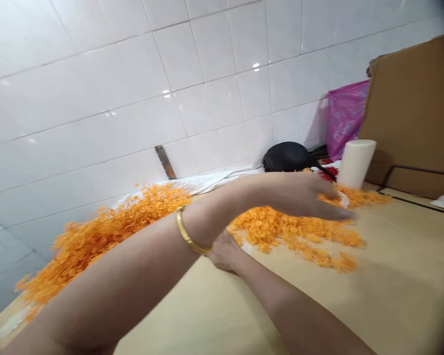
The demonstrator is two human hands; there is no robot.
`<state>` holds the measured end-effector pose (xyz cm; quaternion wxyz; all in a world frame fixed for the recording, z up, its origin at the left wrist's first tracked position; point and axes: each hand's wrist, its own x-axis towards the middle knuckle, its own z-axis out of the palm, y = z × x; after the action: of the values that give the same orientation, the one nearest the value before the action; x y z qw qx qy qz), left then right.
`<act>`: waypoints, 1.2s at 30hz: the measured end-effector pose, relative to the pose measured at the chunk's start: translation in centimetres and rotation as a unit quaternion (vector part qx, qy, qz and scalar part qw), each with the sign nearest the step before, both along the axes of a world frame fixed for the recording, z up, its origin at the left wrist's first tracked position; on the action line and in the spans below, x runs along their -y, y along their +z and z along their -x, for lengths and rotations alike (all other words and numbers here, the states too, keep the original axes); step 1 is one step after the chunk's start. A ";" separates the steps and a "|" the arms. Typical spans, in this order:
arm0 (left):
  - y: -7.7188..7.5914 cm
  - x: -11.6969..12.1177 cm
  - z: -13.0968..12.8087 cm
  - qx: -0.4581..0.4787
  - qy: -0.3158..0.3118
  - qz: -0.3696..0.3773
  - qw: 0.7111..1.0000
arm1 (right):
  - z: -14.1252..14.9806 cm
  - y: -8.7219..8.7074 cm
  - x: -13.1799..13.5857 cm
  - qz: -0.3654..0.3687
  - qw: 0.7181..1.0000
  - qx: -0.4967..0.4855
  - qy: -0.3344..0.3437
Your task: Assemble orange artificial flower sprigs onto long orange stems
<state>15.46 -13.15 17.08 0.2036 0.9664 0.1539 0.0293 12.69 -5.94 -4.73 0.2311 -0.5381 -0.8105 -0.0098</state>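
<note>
Orange petals (277, 231), probably marigold, lie heaped in a long, shaggy mound along the tiled wall and spread in a looser patch across the desk (399, 281). Some of the mound sits on a white cloth (210, 183), and stray bits scatter toward the front of the patch.

The left hand (299, 197) reaches across the picture, its fingers close together and slightly curled over the far end of the patch. Its fingertips are blurred among the petals beside a small white scrap (343, 199), so I cannot tell whether they are clamped on anything. A gold bangle (188, 230) circles that wrist.

The right hand (225, 252) comes in from the lower right and sits just under the left forearm, near the bangle. Its fingers are hidden behind that arm, so I cannot tell whether they are apart or together.

Beyond the hands, a white roll (356, 163) stands on the desk beside a large cardboard sheet (410, 113). A black bag (286, 157) and a pink plastic bag (346, 118) sit against the white tile wall (207, 93). A metal strip (166, 161) leans against the tiles behind the mound.
</note>
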 end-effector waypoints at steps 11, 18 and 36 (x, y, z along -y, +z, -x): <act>-13.8 -15.5 14.0 0.006 0.380 -0.126 0.917 | -1.5 -0.2 -1.8 -0.050 0.989 0.031 -0.132; -18.5 -16.8 10.4 0.017 0.406 -0.093 0.909 | -1.6 -0.2 -2.0 -0.083 0.981 0.052 -0.164; -18.0 -21.0 4.4 0.104 0.392 0.015 0.914 | -1.3 -0.2 -2.4 -0.078 0.960 0.045 -0.265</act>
<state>11.07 7.85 -0.92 0.2053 0.8166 0.4990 0.2049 14.00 -3.52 -4.95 0.2248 -0.7128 -0.6453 -0.1578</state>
